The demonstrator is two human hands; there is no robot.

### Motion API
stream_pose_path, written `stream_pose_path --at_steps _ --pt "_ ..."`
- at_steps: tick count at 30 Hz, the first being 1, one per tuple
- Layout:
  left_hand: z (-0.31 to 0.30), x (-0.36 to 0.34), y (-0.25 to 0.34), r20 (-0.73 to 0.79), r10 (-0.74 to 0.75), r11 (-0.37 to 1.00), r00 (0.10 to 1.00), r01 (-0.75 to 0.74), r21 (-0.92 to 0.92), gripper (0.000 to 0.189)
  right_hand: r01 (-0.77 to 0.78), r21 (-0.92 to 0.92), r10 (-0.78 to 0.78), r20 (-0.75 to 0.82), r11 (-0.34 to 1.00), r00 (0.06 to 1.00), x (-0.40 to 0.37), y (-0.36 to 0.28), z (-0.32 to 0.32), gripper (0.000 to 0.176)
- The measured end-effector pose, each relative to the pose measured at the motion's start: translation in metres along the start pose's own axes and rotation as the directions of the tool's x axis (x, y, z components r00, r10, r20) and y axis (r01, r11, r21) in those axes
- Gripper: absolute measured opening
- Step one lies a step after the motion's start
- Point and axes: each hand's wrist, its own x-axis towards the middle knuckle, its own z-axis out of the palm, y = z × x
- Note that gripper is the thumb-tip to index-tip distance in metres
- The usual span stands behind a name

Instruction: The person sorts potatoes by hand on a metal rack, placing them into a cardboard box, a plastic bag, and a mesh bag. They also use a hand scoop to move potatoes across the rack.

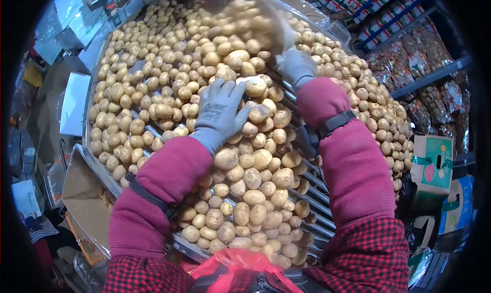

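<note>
Left hand: left hand in a grey glove, open and flat, fingers spread on the potatoes, fingertips touching a pale potato
Right hand: right hand gloved, further up the heap, motion-blurred; cannot tell if it is closed on anything
Potatoes: piled thick across the roller bed, deepest under both hands and near the person's chest
Around: green cardboard box off to the right, racks of bagged goods beyond it, white box off to the left
Doing it well (judgement): keep the left palm flat and light so potatoes roll rather than bruise; turn the pale potato to see every side; avoid shoving the heap over the near edge
</note>
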Motion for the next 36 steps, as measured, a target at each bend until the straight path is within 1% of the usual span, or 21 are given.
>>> stream_pose_path --at_steps 4,7,9,10,11,12,14,15,16,18,20,21,22,23,24,26,28,30,32,35,36 --pt "0.004 -0.001 0.000 0.013 -0.003 1.000 1.000 0.003 0.019 0.054 0.084 -0.086 -0.089 -0.060 0.993 0.994 -0.031 0.042 -0.020 0.037" --pt "0.009 -0.001 -0.003 0.039 -0.019 1.000 0.999 0.018 0.011 0.056 0.001 -0.090 -0.006 -0.059 0.996 0.998 -0.072 0.090 -0.053 0.034" --pt "0.008 -0.001 -0.003 0.090 -0.046 0.999 0.995 0.044 0.031 0.058 -0.055 0.058 0.063 -0.134 0.997 0.989 -0.113 0.127 -0.073 0.040" --pt "0.010 -0.003 -0.004 0.070 -0.027 0.998 0.997 0.023 0.053 0.059 -0.158 0.165 0.180 -0.128 0.974 0.975 -0.130 0.148 -0.078 0.047" --pt "0.009 -0.003 -0.004 0.069 -0.026 0.998 0.997 0.022 0.054 0.059 0.018 0.526 0.136 -0.252 0.850 0.958 -0.150 0.177 -0.061 0.049" --pt "0.009 -0.003 -0.003 0.070 -0.022 0.998 0.997 0.018 0.056 0.058 0.233 0.774 0.144 -0.384 0.589 0.912 -0.167 0.210 -0.038 0.052" --pt "0.013 -0.003 -0.005 0.054 0.001 0.998 0.999 -0.004 0.057 0.057 -0.066 0.648 0.293 -0.249 0.759 0.923 -0.200 0.279 -0.023 0.052" --pt "0.004 0.000 0.002 0.086 -0.011 0.999 0.996 0.008 0.034 0.057 0.026 0.950 0.278 -0.117 0.311 0.953 -0.214 0.279 -0.018 0.050" --pt "0.011 -0.001 -0.002 0.089 0.006 0.999 0.996 -0.011 0.053 0.057 -0.176 0.967 0.462 0.072 0.186 0.884 -0.231 0.270 -0.030 0.051" --pt "0.014 0.000 -0.006 0.110 0.037 0.998 0.993 -0.042 0.043 0.055 -0.296 0.948 0.508 0.199 0.117 0.838 -0.261 0.252 -0.080 0.050" --pt "0.019 -0.001 -0.010 0.094 0.055 0.996 0.994 -0.061 0.061 0.051 -0.333 0.943 0.571 0.258 0.028 0.779 -0.281 0.267 -0.075 0.049" --pt "0.019 -0.003 -0.011 0.079 0.081 0.994 0.994 -0.087 0.068 0.049 -0.379 0.914 0.617 0.215 0.146 0.757 -0.299 0.268 -0.084 0.052" --pt "0.021 -0.004 -0.014 0.074 0.088 0.994 0.993 -0.092 0.059 0.049 -0.375 0.918 0.640 0.210 0.132 0.739 -0.317 0.299 -0.064 0.052" --pt "0.022 -0.004 -0.015 0.078 0.094 0.993 0.993 -0.099 0.063 0.048 -0.261 0.787 0.653 -0.222 0.558 0.724 -0.342 0.349 -0.023 0.051" --pt "0.022 -0.004 -0.016 0.080 0.094 0.993 0.992 -0.099 0.068 0.048 -0.197 0.450 0.456 -0.595 0.871 0.662 -0.369 0.387 -0.005 0.050" --pt "0.021 -0.004 -0.015 0.088 0.096 0.992 0.992 -0.103 0.078 0.047 -0.466 0.756 0.826 -0.172 0.460 0.536 -0.444 0.413 -0.016 0.049" --pt "0.020 -0.004 -0.013 0.111 0.101 0.990 0.989 -0.111 0.087 0.047 -0.115 0.988 0.980 -0.076 0.098 0.182 -0.512 0.447 0.000 0.053" --pt "0.021 -0.004 -0.015 0.119 0.108 0.987 0.987 -0.121 0.109 0.047 -0.585 0.810 0.999 -0.054 0.040 -0.007 -0.588 0.484 0.003 0.060" --pt "0.024 -0.003 -0.020 0.143 0.106 0.987 0.984 -0.121 0.103 0.047 -0.736 0.665 0.973 -0.227 0.125 -0.040 -0.652 0.517 0.024 0.065" --pt "0.027 -0.004 -0.026 0.166 0.111 0.984 0.980 -0.132 0.123 0.048 -0.891 0.453 0.984 -0.156 -0.004 -0.083 -0.698 0.550 0.037 0.066" --pt "0.028 -0.005 -0.027 0.173 0.119 0.982 0.978 -0.141 0.123 0.048 -0.892 0.452 0.985 -0.149 -0.014 -0.091 -0.697 0.554 0.040 0.066"
